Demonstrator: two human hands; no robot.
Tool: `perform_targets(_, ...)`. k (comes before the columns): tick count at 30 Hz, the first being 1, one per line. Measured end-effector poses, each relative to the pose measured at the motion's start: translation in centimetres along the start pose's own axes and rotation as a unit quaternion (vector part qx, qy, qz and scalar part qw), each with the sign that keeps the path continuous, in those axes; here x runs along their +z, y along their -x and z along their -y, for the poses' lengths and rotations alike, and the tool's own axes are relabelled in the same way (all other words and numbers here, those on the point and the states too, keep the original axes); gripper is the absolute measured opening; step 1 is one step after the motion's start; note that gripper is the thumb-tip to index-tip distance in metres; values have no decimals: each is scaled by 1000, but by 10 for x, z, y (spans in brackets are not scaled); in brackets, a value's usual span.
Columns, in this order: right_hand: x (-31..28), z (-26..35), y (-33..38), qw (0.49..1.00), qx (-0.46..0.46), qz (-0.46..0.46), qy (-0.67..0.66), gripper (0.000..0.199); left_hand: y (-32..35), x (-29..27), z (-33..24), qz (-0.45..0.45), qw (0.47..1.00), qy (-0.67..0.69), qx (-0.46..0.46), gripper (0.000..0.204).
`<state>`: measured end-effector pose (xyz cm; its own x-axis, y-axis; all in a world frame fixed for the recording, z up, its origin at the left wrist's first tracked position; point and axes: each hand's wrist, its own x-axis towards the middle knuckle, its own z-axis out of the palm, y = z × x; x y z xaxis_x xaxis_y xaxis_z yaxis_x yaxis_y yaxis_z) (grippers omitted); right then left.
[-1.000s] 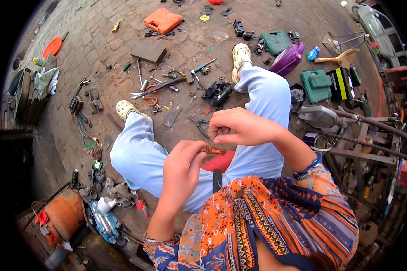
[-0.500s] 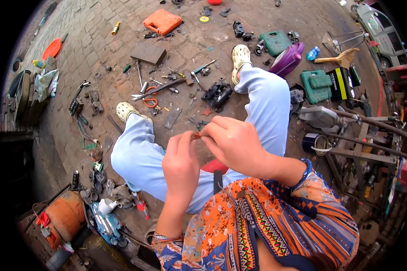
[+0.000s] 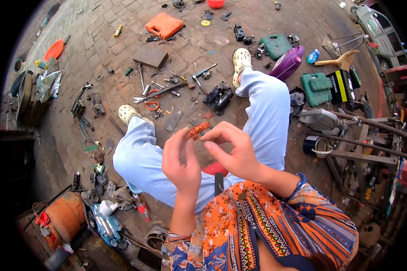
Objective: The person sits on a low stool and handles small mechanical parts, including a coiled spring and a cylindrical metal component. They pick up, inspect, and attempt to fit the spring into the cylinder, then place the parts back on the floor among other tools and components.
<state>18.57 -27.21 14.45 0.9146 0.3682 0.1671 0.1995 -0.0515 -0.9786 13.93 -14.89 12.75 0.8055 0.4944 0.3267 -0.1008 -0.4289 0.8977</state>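
Between the fingertips of my left hand [image 3: 182, 156] is a short coiled bundle of copper wire [image 3: 198, 130], its reddish strands standing up past the fingers. My right hand [image 3: 234, 151] is just beside the bundle's right side, index finger curved and thumb slightly apart from it. No strand shows between those two fingertips. Both hands are raised above my lap, between my knees in light blue trousers. Beneath them, partly hidden, is something red [image 3: 215, 168].
Pliers with orange handles [image 3: 153, 105], a hammer [image 3: 195, 79], a dark rod and a black motor-like part [image 3: 218, 97] lie on the brick ground ahead. A purple jug [image 3: 287, 62] and green cases [image 3: 316, 88] stand right. Metal frames [image 3: 362, 153] crowd the right; an orange cylinder [image 3: 65, 217] lies lower left.
My right fingers have come off the copper wire and spread a little. More of the bundle now shows, tilted up from my left fingertips.
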Motion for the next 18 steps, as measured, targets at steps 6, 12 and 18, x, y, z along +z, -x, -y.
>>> perform_targets(6, -7, -1, -4, 994, -60, -1, 90, 10, 2, 1, -6, 21, 957, 249, -145, 21)
perform_targets(12, -6, -3, -6, 977, -150, -7, 149, 13, -1, 1, -6, 2, 933, 303, -192, 17)
perform_targets(18, -8, 0, -5, 975, -148, 7, 167, 16, -2, 2, -3, -14, 932, 295, -211, 14)
